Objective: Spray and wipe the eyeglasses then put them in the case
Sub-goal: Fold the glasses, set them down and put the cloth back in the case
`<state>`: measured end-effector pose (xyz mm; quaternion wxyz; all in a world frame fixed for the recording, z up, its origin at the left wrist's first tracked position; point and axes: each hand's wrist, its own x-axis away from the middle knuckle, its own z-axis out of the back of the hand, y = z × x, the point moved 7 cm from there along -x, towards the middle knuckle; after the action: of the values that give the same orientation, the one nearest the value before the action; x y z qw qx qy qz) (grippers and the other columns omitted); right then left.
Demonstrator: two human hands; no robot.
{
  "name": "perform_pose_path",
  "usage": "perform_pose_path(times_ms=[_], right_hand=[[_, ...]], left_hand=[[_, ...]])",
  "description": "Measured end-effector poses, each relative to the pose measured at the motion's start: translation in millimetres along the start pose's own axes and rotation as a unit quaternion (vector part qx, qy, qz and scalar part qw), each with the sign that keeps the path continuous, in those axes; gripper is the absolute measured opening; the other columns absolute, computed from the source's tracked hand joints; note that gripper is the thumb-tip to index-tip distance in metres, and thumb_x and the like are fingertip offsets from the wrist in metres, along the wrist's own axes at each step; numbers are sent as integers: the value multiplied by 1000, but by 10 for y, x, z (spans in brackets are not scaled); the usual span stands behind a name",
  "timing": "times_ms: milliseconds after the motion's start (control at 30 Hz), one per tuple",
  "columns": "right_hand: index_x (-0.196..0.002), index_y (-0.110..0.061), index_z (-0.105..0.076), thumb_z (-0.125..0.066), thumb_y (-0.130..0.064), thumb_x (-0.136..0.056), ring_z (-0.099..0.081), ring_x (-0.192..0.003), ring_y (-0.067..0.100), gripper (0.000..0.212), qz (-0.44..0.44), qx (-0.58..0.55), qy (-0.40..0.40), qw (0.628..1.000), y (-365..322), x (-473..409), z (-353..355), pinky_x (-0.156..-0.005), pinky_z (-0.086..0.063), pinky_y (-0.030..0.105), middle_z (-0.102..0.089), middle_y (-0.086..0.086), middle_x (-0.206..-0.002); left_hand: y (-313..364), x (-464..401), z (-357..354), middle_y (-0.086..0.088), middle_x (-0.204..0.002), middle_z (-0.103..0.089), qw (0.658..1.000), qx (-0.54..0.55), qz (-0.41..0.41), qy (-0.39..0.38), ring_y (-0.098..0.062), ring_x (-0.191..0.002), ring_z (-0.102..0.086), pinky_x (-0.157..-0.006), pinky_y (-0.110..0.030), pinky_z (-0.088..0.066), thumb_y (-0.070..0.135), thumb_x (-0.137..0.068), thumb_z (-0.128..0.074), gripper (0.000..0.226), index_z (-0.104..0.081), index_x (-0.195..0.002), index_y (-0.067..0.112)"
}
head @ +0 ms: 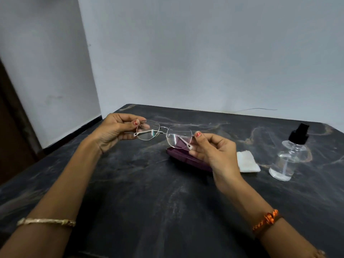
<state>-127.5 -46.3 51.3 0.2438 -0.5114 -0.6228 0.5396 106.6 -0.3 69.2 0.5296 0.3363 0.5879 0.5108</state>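
Eyeglasses (163,132) held mid-frame above table (149,192), long axis left-right, temples folded, left hand (113,130) and right hand (214,148) pinching opposite rims; purple case (183,158) directly beneath, nearer right hand.

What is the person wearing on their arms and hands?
No sleeves show on the forearms. The left arm has a thin gold bangle, the right arm a knotted orange thread band. Red polish shows on a left hand nail and a right hand nail.
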Motion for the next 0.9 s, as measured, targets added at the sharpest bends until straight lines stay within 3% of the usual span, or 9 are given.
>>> perform_pose_path(times_ms=[100,167,200,267,400,567,767,900], right_hand=[[-70,-5,-65,-60,-15,-84,-67,-55,9,18,-87,-11,-33,996,271,130,-260,-51,-53,16,-70,1,-59],[-68,-6,-65,-59,-16,-84,-68,-56,12,20,-141,-34,-41,989,424,204,-369,-50,-53,16,-70,3,-60],[-67,-6,-64,-59,-16,-84,-69,-56,13,20,-159,-43,-44,985,473,224,-413,-50,-53,16,-71,4,-60],[-70,-6,-64,-58,-16,-85,-69,-57,13,19,-177,-34,-54,982,538,267,-477,-50,-53,17,-71,4,-62],[-76,-6,-63,-56,-12,-87,-68,-55,10,14,-171,21,-60,983,611,330,-514,-53,-55,16,-69,6,-66],[-77,-11,-63,-57,-9,-87,-67,-55,9,12,-139,75,-54,986,614,336,-480,-53,-55,16,-69,8,-68],[-85,-20,-58,-57,-9,-87,-68,-55,8,11,-100,156,-61,981,633,289,-482,-51,-53,15,-69,7,-69],[-93,-15,-59,-62,-8,-83,-69,-55,9,13,-65,184,-40,980,611,271,-438,-51,-54,16,-70,6,-66]], left_hand=[[-85,113,225,3,-70,-75,1000,10,11,-12,-4,-67,-69,-53,-15,-55,30,-63,-70,15,-75,-74,20],[-165,183,335,1,-70,-75,999,15,24,-19,-6,-66,-69,-55,-16,-56,42,-46,-83,38,-75,-74,18],[-192,214,381,1,-69,-75,999,14,35,-20,-5,-65,-69,-55,-16,-56,41,-46,-83,37,-75,-74,18],[-278,256,448,2,-67,-75,998,10,59,-27,-4,-63,-68,-52,-14,-55,25,-63,-71,11,-75,-72,19],[-495,252,440,5,-65,-74,986,-49,155,-34,-2,-59,-67,-48,-12,-52,0,-82,-52,25,-71,-75,14],[-620,239,419,7,-65,-74,965,-117,225,-62,0,-63,-66,-49,-11,-51,1,-85,-52,18,-66,-81,11],[-636,221,427,9,-64,-73,962,-138,231,-36,3,-53,-61,-46,-10,-49,20,-86,-55,18,-68,-77,12],[-643,197,415,11,-58,-71,959,-178,217,-24,2,-49,-59,-44,-11,-48,23,-87,-54,23,-67,-73,11]])
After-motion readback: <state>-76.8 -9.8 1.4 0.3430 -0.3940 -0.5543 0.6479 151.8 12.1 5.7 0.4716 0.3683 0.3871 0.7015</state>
